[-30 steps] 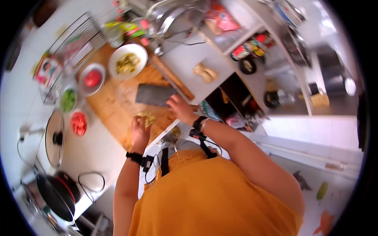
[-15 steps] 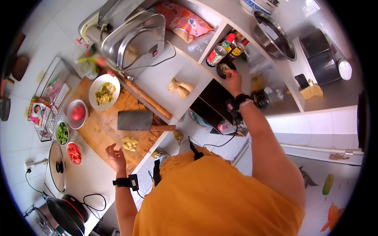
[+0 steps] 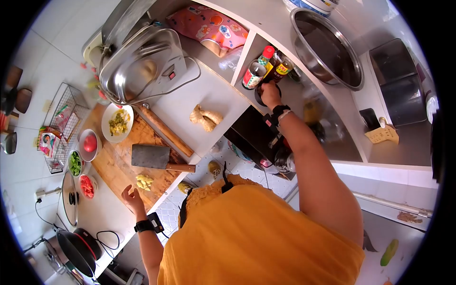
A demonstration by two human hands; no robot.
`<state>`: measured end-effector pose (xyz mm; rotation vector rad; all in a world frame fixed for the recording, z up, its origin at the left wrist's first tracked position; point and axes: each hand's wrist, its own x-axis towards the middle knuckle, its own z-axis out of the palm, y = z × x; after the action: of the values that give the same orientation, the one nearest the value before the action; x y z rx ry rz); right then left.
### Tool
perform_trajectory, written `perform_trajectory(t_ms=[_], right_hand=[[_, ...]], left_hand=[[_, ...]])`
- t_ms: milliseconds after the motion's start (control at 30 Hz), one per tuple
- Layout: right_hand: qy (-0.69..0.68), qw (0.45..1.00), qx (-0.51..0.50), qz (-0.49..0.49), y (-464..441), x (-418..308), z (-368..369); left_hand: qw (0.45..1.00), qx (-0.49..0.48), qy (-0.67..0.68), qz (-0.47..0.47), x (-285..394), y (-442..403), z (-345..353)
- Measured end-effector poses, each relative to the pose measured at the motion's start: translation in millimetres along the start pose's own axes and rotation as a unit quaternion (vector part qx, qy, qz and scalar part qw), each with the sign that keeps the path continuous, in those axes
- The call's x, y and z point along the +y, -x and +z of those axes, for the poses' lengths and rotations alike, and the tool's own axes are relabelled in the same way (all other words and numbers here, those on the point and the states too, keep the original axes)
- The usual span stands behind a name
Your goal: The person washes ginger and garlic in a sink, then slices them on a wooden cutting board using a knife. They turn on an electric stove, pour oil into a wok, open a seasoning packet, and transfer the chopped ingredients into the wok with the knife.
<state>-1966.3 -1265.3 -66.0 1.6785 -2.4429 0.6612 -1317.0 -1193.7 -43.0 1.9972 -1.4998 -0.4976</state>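
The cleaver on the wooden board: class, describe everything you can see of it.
The cleaver has a broad, roughly rectangular, dark grey blade, metal by its look, and a slim brown handle that looks wooden. It lies flat on the wooden board, the handle reaching to the board's edge. Neither the left hand nor the right hand touches it.

Top was orange, edge frilly; L wrist sported blk band + blk box, R wrist pale bracelet!
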Motion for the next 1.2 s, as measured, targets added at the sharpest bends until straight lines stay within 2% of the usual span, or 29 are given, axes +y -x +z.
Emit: perform_trajectory(t_ms=[100,167,200,233,267,333,367,400,433,467,500,733,900,1033,1100,1133,1167,1200], right_hand=[[-0.067,0.997,-0.021,-0.046,-2,10,-5],[-0.196,0.979,-0.046,0.022,-5,22,-12],[-0.197,0.979,-0.048,0.023,-6,25,-18],[-0.314,0.939,-0.074,0.118,-7,28,-25],[-0.424,0.875,-0.097,0.211,-8,30,-31],[-0.441,0.860,-0.111,0.234,-4,36,-40],[-0.321,0.930,-0.127,0.130,-3,45,-39],[-0.192,0.971,-0.139,0.020,-3,43,-45],[-0.192,0.971,-0.140,0.019,-2,38,-48],[-0.052,0.984,-0.162,-0.048,0,33,-50],[0.089,0.973,-0.180,-0.115,1,24,-53],[0.096,0.970,-0.193,-0.110,-7,13,-36],[0.107,0.942,-0.263,-0.182,-15,9,-50],[0.089,0.939,-0.275,-0.187,-18,23,-41],[-0.066,0.988,-0.113,-0.081,-12,23,-44],[-0.065,0.988,-0.115,-0.082,-8,19,-47],[-0.222,0.961,-0.145,0.074,-6,15,-51],[-0.366,0.887,-0.168,0.225,-5,4,-60]], left_hand=[[1.000,0.012,0.015,0.017,9,1,3],[1.000,0.011,0.018,0.017,12,1,2],[0.999,0.011,0.023,0.019,12,0,2],[0.999,0.018,0.039,0.022,12,0,2],[0.999,0.017,0.037,0.022,11,0,1],[0.998,0.015,0.048,0.026,11,-1,2],[0.998,0.015,0.048,0.026,12,-1,2],[0.998,0.016,0.047,0.025,13,-1,1],[0.998,0.017,0.046,0.024,15,0,1],[0.999,0.018,0.046,0.023,17,0,1],[0.999,0.017,0.038,0.025,19,-1,1],[0.998,0.012,0.043,0.044,36,0,2],[0.998,-0.028,0.057,0.021,33,6,1],[0.994,-0.059,0.088,0.025,25,8,6],[0.993,-0.068,0.097,0.010,27,9,4],[0.986,-0.093,0.136,-0.036,28,8,4],[0.974,-0.117,0.175,-0.082,30,7,5],[0.974,-0.114,0.177,-0.086,41,8,4]])
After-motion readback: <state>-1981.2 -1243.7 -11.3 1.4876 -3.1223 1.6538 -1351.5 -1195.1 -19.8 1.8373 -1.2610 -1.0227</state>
